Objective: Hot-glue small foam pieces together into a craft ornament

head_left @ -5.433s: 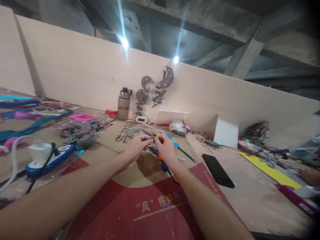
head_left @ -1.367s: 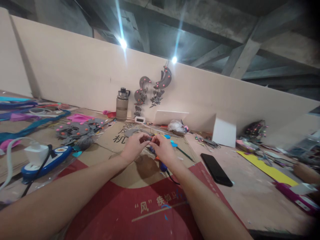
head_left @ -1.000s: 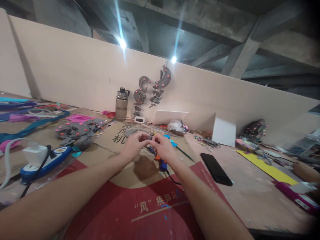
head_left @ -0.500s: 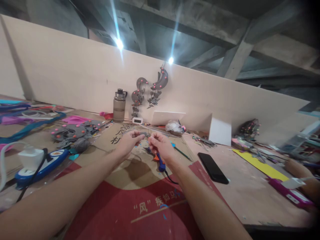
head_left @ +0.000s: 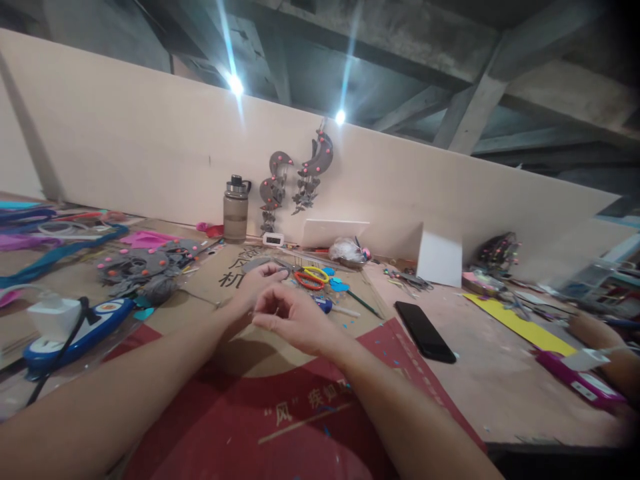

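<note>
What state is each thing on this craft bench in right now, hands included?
Left hand: fingers curled, over the cardboard.
Right hand: loosely closed, contents unclear.
Water bottle: upright, capped.
Phone: flat, screen dark.
Scissors: lying flat.
Power strip: charger plugged in.

I see scissors point(head_left: 310, 276) with orange and yellow handles; a black phone point(head_left: 425, 322); red cardboard point(head_left: 280, 427) with pale lettering; grey felt pieces point(head_left: 143, 267) dotted pink; a yellow strip point(head_left: 520, 323).
</note>
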A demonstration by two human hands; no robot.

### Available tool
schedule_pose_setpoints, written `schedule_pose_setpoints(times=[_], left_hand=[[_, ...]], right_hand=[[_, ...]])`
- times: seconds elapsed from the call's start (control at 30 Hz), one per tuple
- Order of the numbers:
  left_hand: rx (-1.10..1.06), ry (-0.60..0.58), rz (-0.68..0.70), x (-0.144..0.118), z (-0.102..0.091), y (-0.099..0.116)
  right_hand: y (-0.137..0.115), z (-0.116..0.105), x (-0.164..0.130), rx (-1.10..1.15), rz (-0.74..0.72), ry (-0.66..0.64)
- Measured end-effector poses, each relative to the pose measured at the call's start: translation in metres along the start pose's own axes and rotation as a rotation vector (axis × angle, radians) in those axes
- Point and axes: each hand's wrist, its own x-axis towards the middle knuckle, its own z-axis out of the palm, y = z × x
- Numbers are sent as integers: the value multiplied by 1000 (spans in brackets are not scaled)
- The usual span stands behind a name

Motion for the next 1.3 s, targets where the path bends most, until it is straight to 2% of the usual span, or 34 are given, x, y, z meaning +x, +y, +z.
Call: schedule_pose_setpoints(times=[0.1,0.27,0.37,0.7,0.87,1.0,1.3], left_hand=[[-55,-10,10,-6,3,-2],[31,-24,73,-16,9,7],[23,-43,70,-18,12,13],[80,-201,133,-23,14,13],[68,-240,111,-22,17,13],[112,-223,114,-22,17,13],[168,-208,143,-23,16,14]], right_hand=[[11,-7,6,-16,21,156],[32,-29,15,-32,105,494],[41,-41,17,-77,126,603],[52,-42,18,-280,136,545],[51,-46,18,-17,264,594],[51,-46,19,146,295,632],[49,-45,19,183,323,616]])
